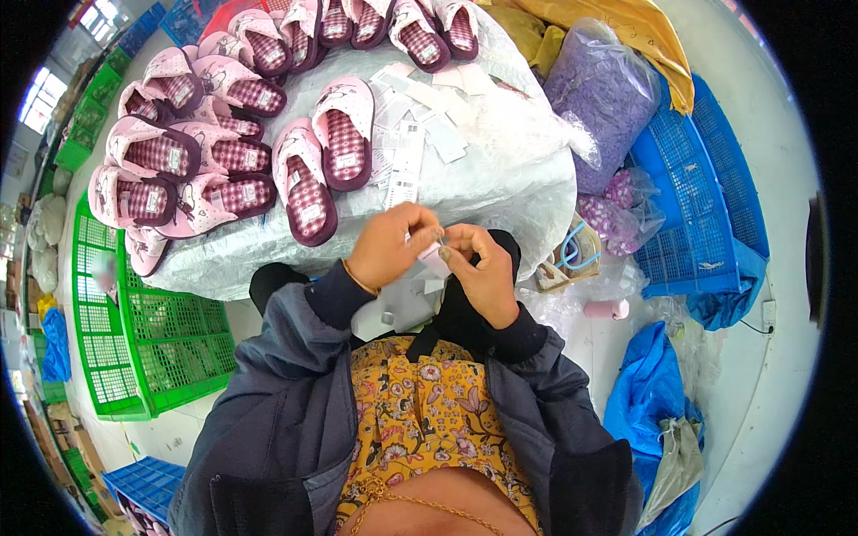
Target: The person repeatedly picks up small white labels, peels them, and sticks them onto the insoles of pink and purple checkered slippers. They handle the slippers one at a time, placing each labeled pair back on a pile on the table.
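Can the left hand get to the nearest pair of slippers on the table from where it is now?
Probably yes: the pair of slippers lies just beyond the left hand with nothing between, but both hands are pinching a small tag.

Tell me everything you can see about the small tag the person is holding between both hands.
The small tag is a pale, whitish-pink slip that looks like paper or thin card, roughly rectangular. It is held just above the person's lap, in front of the plastic-covered table. The left hand and the right hand pinch it from either side with their fingertips, which hide part of it. It is too small to show any print. Similar white tags lie loose on the table beyond.
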`<state>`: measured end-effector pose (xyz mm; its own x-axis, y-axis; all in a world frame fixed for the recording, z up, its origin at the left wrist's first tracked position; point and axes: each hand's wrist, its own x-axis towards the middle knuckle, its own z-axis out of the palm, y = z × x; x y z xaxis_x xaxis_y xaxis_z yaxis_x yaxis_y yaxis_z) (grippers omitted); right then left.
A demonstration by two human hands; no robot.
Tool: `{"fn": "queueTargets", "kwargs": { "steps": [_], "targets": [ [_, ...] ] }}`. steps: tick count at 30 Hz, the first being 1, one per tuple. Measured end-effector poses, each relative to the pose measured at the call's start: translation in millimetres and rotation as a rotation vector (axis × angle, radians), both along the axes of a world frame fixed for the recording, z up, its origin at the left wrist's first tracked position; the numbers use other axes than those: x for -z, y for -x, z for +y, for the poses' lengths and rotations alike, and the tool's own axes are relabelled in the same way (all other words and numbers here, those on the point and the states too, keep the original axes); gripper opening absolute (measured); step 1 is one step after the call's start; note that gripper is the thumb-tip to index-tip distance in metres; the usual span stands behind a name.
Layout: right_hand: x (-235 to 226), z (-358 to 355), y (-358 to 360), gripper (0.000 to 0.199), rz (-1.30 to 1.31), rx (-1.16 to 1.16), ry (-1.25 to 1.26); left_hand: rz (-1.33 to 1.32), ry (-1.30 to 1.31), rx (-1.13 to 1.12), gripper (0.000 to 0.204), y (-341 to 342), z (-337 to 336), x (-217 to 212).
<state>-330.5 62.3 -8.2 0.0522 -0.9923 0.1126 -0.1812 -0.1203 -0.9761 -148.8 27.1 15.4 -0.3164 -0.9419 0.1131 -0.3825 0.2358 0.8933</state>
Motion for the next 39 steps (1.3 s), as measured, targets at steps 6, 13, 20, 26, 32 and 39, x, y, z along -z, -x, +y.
{"fn": "queueTargets", "kwargs": {
  "steps": [6,13,20,26,32,39],
  "targets": [
    [13.4,-4.0,9.0,0.024,-0.029,0.027,-0.014,-0.465,0.526,-0.206,0.026,-22.7,-95.3,3.1],
    [22.7,-6.7,14.3,0.024,0.005,0.035,-0.002,-0.700,0.387,-0.096,0.035,-20.0,-185.9,14.2],
    [37.4,-7.4,23.3,0.023,-0.103,0.063,-0.071,-0.769,0.182,0.001,0.053,3.6,-213.8,14.1],
    [36.4,-7.6,26.4,0.023,-0.122,0.061,-0.084,-0.519,0.126,-0.007,0.039,-7.2,-235.8,29.0],
    [39.5,-6.4,29.6,0.024,-0.117,0.057,-0.087,-0.440,-0.148,0.021,0.027,-12.2,-246.3,8.0],
    [31.5,-7.6,29.1,0.019,-0.078,0.057,0.004,-0.307,0.021,0.039,0.026,-30.5,-219.4,-30.1]
  ]
}}
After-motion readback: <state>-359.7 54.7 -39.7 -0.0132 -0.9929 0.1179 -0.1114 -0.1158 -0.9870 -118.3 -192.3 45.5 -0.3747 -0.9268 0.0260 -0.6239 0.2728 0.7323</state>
